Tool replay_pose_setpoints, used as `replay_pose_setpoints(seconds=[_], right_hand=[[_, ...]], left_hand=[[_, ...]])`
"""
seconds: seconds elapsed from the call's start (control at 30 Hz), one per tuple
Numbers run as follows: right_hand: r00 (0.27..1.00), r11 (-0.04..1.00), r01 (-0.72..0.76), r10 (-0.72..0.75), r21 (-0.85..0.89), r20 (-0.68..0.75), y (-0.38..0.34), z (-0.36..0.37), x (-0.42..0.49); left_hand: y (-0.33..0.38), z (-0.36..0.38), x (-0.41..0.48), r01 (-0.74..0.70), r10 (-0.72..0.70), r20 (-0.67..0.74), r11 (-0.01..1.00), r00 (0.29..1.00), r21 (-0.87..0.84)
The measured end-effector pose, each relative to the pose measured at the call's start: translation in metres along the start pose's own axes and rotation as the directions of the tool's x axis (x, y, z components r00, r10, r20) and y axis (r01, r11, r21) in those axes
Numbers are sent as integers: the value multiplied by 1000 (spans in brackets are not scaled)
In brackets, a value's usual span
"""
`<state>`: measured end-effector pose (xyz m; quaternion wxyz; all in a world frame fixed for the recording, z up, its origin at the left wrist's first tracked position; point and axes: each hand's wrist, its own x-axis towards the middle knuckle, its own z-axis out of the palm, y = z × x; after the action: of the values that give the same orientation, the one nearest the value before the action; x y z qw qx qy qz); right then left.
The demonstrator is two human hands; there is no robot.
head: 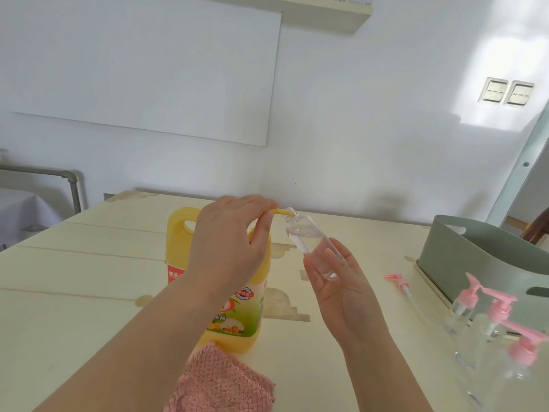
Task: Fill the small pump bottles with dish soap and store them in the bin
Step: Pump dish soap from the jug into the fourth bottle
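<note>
Beside one bin [475,257], three pump bottles [463,310] are standing; a fourth bottle [309,236] is lying tilted, cradled in the right hand [344,295], while the left hand [228,245] is pinching the spout [280,212] of one jug [184,254].

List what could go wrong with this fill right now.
1. The small bottle is tilted and the yellow spout sits just at its narrow mouth; soap may miss and run onto the right hand.
2. The left hand bearing on the spout could tip the jug; no other hand steadies it.

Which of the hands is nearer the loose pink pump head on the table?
Right. Right hand, holding a clear plastic bottle, is left of the pink pump head; left hand is farther left, at the yellow soap jug.
</note>
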<state>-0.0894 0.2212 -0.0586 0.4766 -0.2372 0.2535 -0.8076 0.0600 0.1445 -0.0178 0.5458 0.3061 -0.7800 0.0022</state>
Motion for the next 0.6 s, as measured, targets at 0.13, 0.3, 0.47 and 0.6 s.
replay_pose_setpoints(seconds=[0.13,0.3,0.47,0.6], right_hand=[[1000,1000,7,-7,-2,9,-2,2,0],[1000,1000,1,-2,7,7,4,-2,1],[1000,1000,-12,12,-8,-21,9,-8,5],[999,1000,-16,16,3,-33,13,-11,7]], left_hand=[[-3,3,-5,-11,11,-45,1000,999,-12],[-6,20,-14,34,-37,-120,999,992,-24],[-11,29,-20,38,-35,-116,999,993,29],[-12,28,-22,13,-7,-108,998,994,59]])
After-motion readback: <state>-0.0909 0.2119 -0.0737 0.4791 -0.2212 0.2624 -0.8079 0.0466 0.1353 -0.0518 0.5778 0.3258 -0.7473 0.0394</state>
